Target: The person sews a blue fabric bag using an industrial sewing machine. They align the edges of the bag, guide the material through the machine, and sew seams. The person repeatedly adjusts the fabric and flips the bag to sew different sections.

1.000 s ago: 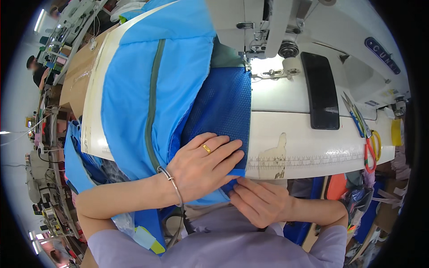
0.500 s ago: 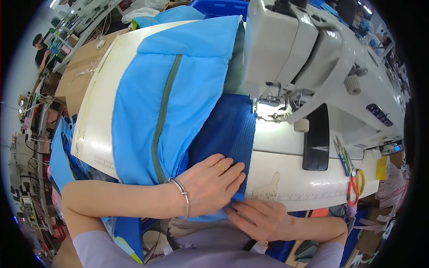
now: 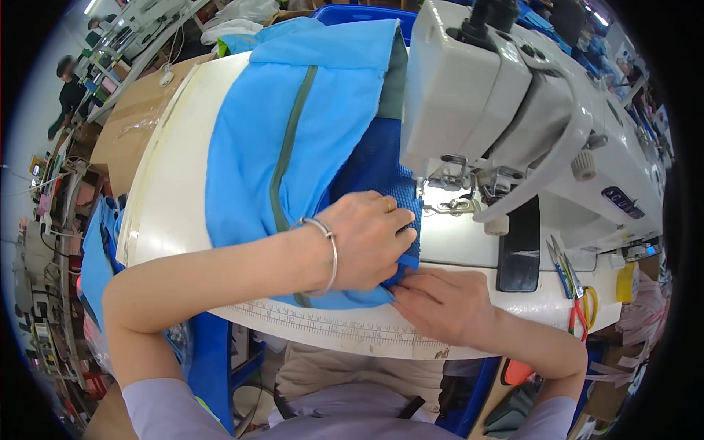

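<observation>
A light blue fabric panel [image 3: 242, 161] with a grey-green strip [image 3: 295, 132] down it lies on the white sewing table. Along its right side is a dark blue mesh fabric [image 3: 374, 158], its right edge beside the presser foot [image 3: 449, 207] of a white sewing machine [image 3: 469, 95]. My left hand [image 3: 359, 242], wearing a ring and a bracelet, presses on the mesh with curled fingers closed on it. Close by, my right hand [image 3: 447, 301] pinches the near corner of the blue fabric. The fingertips of both hands are partly hidden.
Red- and yellow-handled scissors [image 3: 576, 282] lie at the right, near a yellow tape roll [image 3: 627, 282]. A black pad [image 3: 518, 257] is on the machine bed. A printed ruler [image 3: 315, 319] follows the table's near edge. More blue fabric [image 3: 99, 257] hangs at the left.
Both hands have moved away from me, taking the mesh and blue panel farther along the table beside the presser foot. The near table edge and its ruler now show more.
</observation>
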### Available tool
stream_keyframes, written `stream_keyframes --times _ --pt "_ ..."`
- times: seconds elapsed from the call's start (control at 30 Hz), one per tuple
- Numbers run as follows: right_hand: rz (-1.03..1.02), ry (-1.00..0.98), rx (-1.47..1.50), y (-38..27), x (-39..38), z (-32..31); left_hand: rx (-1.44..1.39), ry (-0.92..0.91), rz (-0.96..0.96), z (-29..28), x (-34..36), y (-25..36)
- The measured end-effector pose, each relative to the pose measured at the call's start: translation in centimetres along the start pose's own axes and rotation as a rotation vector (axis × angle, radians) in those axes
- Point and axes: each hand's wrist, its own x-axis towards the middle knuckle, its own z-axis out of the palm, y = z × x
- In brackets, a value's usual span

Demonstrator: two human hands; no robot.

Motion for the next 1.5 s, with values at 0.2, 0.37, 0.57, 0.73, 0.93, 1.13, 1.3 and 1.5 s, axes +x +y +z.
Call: stream_keyframes --times 0.2,0.37,0.57,0.73,0.93,1.13,1.3,1.5 --pt "0.083 0.114 -0.030 1.3 1.1 0.7 0.035 -0.035 0.039 -1.4 1.2 -2.4" --pt "0.118 0.142 -0.013 1.4 1.1 1.2 0.023 0.097 -0.132 -5.2 -2.3 -0.6" --pt "0.118 0.159 -0.058 1.0 1.0 1.3 0.193 -0.182 -0.280 -7.9 -5.9 0.0" --pt "0.107 0.198 -0.087 0.6 0.9 1.4 0.702 0.176 0.073 -8.4 -5.4 4.0" --pt "-0.094 0.014 -0.106 -0.3 -0.3 1.1 0.381 0.119 0.355 -3.1 -9.3 11.8" --pt "-0.309 0.014 -0.130 -1.3 -0.5 0.7 0.069 0.387 0.015 -6.2 -4.6 10.6" --pt "-0.357 0.141 -0.204 -1.1 -0.9 1.3 0.089 0.367 -0.051 -0.2 -0.4 2.7" --pt "-0.290 0.007 -0.123 -1.4 -1.3 0.7 -0.035 0.289 -0.109 0.4 -0.8 1.0"
